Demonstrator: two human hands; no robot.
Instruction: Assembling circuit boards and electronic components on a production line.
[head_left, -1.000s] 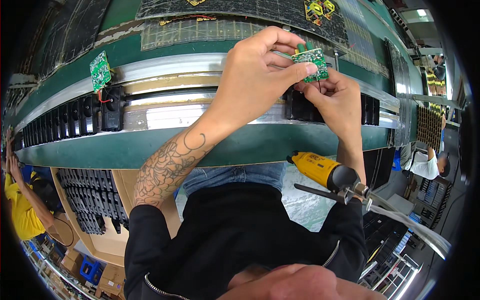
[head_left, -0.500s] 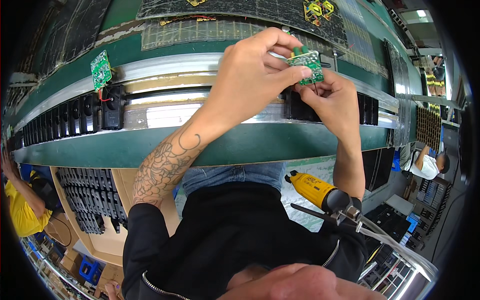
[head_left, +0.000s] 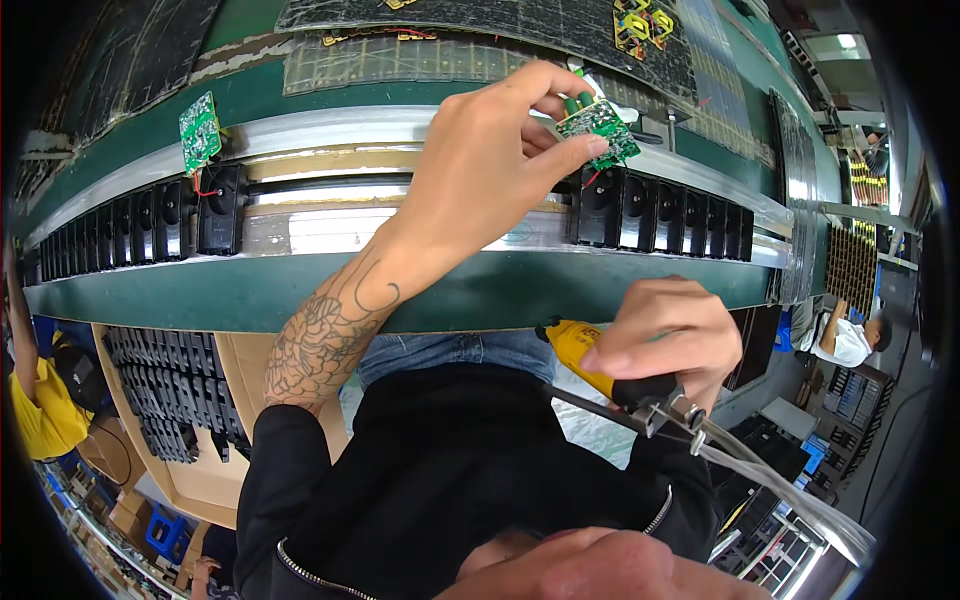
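Note:
My left hand [head_left: 490, 165] pinches a green circuit board [head_left: 600, 130] between thumb and fingers, above the right end of the rail. The board's soldered face shows, with green cylindrical parts at its top edge. A short red wire runs down from it toward a black plastic housing [head_left: 600, 212]. Near my body, my right hand [head_left: 672, 335] has its fingers curled over a yellow cylindrical air tool [head_left: 574, 345], which has a black end and a hose. The hand covers part of the tool, so the exact grip is partly hidden.
A metal rail [head_left: 325, 228] crosses the green bench, with black housings [head_left: 145, 225] in a row at left. Another circuit board [head_left: 200, 133] stands there, wired to a housing. A carton [head_left: 240, 400] of black parts sits lower left. Co-workers appear at both sides.
My right hand has left the circuit board and come down toward me to the yellow air tool, which has shifted slightly left. The board, still in my left hand, has tilted and moved slightly left.

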